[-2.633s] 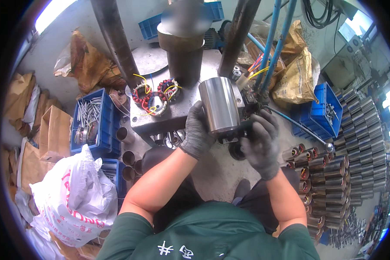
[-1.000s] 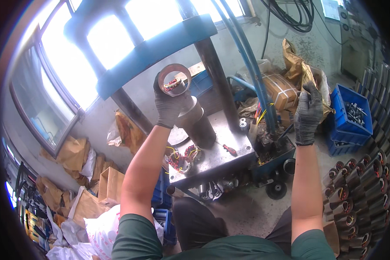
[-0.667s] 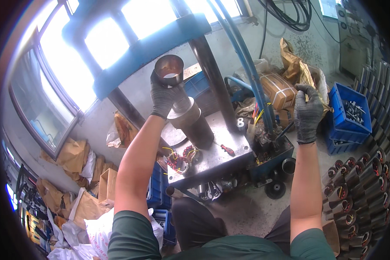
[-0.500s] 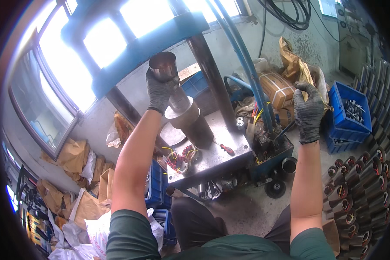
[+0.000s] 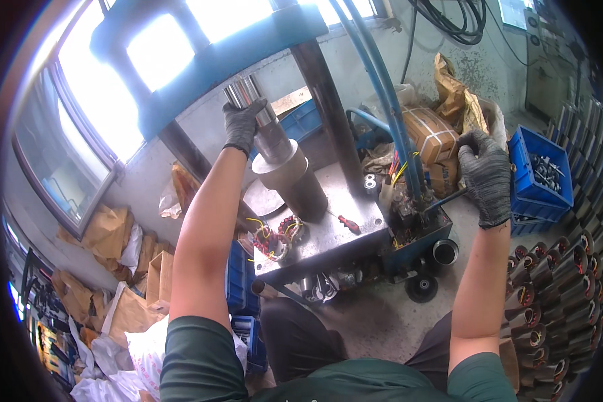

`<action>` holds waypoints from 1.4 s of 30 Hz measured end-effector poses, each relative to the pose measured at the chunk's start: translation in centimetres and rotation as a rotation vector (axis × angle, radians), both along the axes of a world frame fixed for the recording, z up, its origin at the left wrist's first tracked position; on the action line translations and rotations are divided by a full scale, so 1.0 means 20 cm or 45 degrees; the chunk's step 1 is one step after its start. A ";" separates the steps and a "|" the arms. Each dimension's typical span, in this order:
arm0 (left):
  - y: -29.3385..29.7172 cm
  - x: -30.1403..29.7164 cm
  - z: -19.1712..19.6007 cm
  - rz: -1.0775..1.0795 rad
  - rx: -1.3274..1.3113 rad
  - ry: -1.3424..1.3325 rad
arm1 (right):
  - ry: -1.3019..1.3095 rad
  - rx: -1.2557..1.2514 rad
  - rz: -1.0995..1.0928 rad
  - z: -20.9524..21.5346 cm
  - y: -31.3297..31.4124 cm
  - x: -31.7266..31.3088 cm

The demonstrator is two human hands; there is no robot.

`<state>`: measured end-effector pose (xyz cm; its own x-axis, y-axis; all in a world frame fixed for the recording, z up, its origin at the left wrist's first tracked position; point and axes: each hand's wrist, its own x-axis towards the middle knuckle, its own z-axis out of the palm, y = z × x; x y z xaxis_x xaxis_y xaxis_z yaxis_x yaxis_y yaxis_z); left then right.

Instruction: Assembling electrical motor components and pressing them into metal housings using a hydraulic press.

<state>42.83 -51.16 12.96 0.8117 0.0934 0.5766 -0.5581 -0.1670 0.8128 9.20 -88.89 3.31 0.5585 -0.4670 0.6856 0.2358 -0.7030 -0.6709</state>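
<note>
Currently left hand (image 5: 243, 124) is wrapped shut around a shiny metal cylinder (image 5: 253, 114), held high under the blue press beam (image 5: 214, 63), long axis near-upright, tilted up-left. Right hand (image 5: 486, 175) is clenched on the lever (image 5: 443, 199) beside the blue hoses (image 5: 388, 114).

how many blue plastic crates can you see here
3. One blue crate sits far right near the right hand, one behind the press column, one under the press table. Others may be hidden.

Bright windows (image 5: 147, 53) upper left; grey concrete floor (image 5: 382, 321); cardboard (image 5: 114, 231), possibly bags, along wall.
</note>
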 end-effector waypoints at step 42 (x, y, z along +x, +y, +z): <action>0.09 -0.11 -0.44 0.078 -0.003 -0.179 | 1.300 -0.857 0.197 -0.36 0.34 -0.75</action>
<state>40.66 -49.31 4.12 0.7157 0.1418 0.6839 -0.6553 -0.2024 0.7278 -5.89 -82.09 -3.88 0.9973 -0.0710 -0.0195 -0.0727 -0.9911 -0.1113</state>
